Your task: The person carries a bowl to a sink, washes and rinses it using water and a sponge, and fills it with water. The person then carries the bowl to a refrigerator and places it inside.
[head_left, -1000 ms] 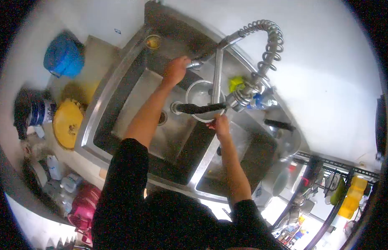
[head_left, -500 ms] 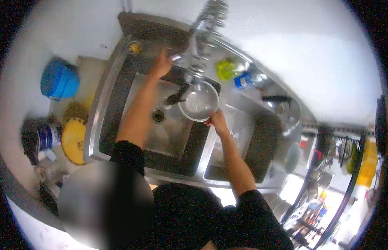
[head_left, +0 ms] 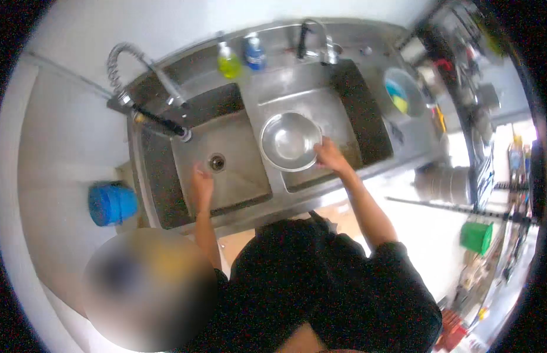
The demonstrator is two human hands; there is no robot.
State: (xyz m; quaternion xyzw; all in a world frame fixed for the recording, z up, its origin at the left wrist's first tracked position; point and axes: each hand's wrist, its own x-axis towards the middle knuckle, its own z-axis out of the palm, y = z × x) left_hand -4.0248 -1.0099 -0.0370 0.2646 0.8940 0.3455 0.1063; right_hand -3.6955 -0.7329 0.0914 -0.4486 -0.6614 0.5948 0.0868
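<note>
A round metal bowl [head_left: 282,143] hangs over the divider and the right basin [head_left: 344,126] of a double steel sink. My right hand [head_left: 331,154] is closed on its right rim, and the bowl's shiny inside faces up. My left hand [head_left: 201,185] is above the left basin [head_left: 244,170], near the drain [head_left: 216,162], with its fingers loosely apart and nothing in them. Beyond it, the black-handled spray head [head_left: 167,125] of a spring faucet [head_left: 123,76] points down at the left basin.
A green soap bottle [head_left: 228,63] and a blue bottle [head_left: 255,56] stand on the back ledge, beside a second faucet [head_left: 329,50]. A translucent tub [head_left: 400,91] sits at the right end. On the left is a blue bucket [head_left: 112,203]; shelving lines the right side.
The view has turned to the right. My right hand has carried the bowl from under the spring faucet towards the right basin. My left hand has drawn back from beside the faucet.
</note>
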